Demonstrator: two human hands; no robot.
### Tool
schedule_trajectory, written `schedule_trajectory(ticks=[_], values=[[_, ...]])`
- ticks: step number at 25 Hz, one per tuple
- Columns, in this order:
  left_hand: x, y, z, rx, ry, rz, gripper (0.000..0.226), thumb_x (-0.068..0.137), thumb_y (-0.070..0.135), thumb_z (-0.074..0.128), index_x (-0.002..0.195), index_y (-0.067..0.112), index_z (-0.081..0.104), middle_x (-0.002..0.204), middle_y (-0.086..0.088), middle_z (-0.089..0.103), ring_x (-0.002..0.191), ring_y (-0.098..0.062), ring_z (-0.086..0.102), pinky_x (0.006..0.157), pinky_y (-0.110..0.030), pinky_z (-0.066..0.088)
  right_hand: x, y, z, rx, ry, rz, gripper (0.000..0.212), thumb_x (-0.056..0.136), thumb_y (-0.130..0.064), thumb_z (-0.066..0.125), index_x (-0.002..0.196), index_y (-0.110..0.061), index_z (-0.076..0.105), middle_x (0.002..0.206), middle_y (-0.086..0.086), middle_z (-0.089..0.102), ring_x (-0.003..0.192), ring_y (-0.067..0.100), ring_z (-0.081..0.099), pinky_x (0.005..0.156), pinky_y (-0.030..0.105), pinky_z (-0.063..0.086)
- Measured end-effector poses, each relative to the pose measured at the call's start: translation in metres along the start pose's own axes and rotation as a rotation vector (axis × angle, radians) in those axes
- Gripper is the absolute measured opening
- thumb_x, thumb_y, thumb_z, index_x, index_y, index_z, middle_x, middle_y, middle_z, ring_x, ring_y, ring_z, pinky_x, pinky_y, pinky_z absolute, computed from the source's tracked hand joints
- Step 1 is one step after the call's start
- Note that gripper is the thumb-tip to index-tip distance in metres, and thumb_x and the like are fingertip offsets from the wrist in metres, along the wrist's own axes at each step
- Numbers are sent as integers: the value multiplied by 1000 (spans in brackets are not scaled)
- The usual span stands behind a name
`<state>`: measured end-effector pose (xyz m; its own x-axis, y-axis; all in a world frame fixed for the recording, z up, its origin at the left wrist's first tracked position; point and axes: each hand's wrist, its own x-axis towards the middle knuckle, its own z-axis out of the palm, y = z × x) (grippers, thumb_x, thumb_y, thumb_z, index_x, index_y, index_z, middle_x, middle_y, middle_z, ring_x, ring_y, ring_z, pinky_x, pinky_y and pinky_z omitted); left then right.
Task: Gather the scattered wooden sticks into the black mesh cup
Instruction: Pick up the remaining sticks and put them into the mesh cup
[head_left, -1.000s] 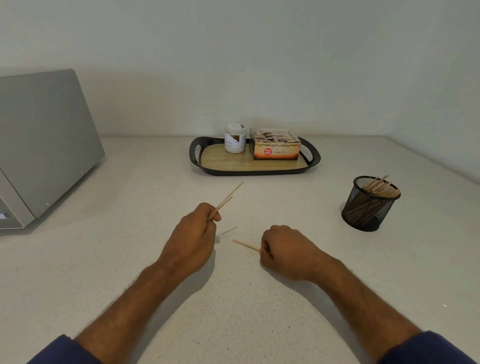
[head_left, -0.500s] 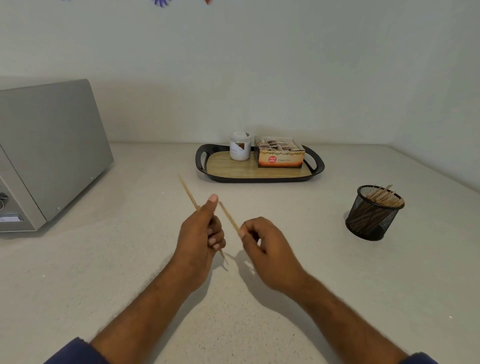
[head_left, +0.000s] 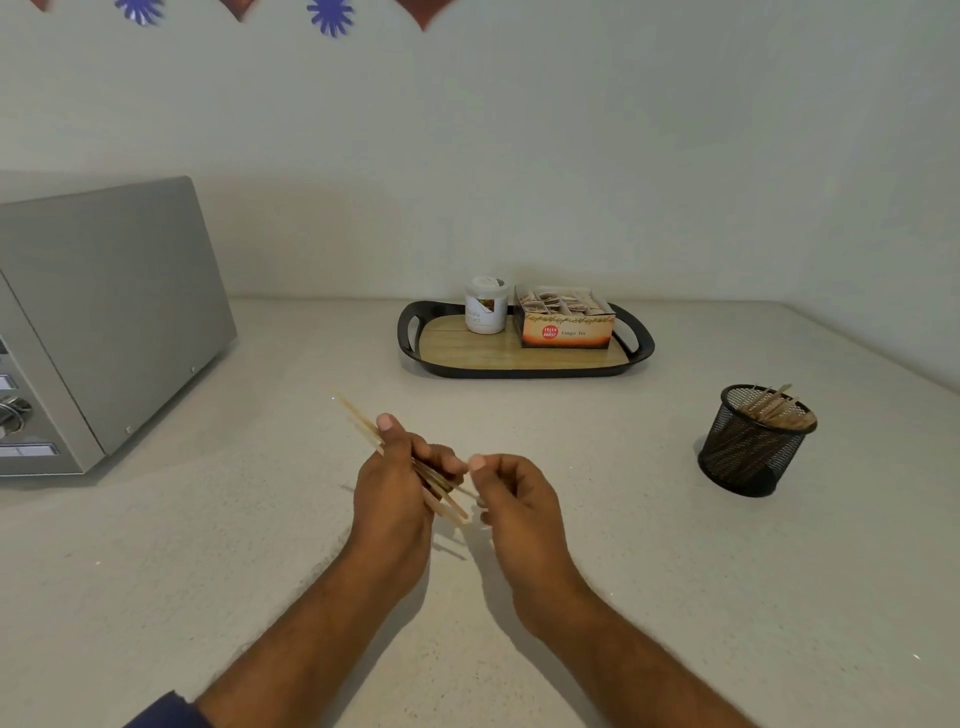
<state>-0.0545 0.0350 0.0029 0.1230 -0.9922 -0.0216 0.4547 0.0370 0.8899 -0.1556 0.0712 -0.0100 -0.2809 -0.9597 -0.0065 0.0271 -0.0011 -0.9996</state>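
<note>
Fingers (head_left: 387, 423) of left hand (head_left: 395, 488) clamped on wooden sticks (head_left: 363, 423) | right hand (head_left: 519, 499) pinched, grip unclear | black mesh cup (head_left: 748, 452) well apart, holding sticks

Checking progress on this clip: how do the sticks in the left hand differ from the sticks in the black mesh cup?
The sticks in the left hand are a small bunch, gripped above the counter and slanting away to the left. The sticks in the black mesh cup are more numerous, lean against its rim, and nothing holds them. Both sets are thin, pale wood.
</note>
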Motion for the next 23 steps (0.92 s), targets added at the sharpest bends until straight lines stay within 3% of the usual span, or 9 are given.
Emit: schedule_trajectory(ticks=[2,4,7,12,15,19,23], values=[[-2,1,1,33,-46,66,53,93,57,35,67,16,55,64,-13,70,83,-24,74,75,-36,51,1,2,4,219,-55,273,36,94,-45,52,102,-14,67,92,5,69,80,19,62,69,29,50],[-8,-3,3,121,-74,93,54,90,61,38,65,18,58,77,-10,76,92,-17,74,76,-37,51,-3,4,11,544,-159,463,47,94,-47,51,104,-5,68,85,13,67,68,22,58,62,33,46],[-13,-8,6,220,-124,90,46,79,60,53,69,19,69,89,1,78,90,0,70,76,-28,46,-5,4,17,811,-213,561,44,97,-42,48,102,-2,66,84,16,67,69,22,56,61,31,42],[-9,-7,2,164,-150,77,40,70,56,65,91,24,76,88,-6,78,86,-11,73,79,-33,53,-4,8,15,895,-191,574,39,101,-27,43,93,1,68,76,18,68,64,23,58,60,31,47],[-6,-9,-2,177,-140,56,43,78,59,56,78,21,77,93,-2,78,99,-16,70,89,-36,51,-4,5,10,890,-195,531,23,96,-12,53,93,5,69,81,22,70,67,27,67,61,33,59],[2,-6,-8,152,-132,21,56,88,59,42,66,18,74,101,-2,77,107,-20,67,108,-45,38,-1,2,4,864,-226,454,15,84,1,66,96,8,71,94,26,72,75,29,73,64,32,61],[3,-9,-10,213,-228,-47,65,91,62,31,87,17,79,108,2,76,107,-11,67,109,-44,39,0,3,3,759,-298,396,15,83,7,65,96,7,74,104,25,72,93,30,73,71,29,61]])
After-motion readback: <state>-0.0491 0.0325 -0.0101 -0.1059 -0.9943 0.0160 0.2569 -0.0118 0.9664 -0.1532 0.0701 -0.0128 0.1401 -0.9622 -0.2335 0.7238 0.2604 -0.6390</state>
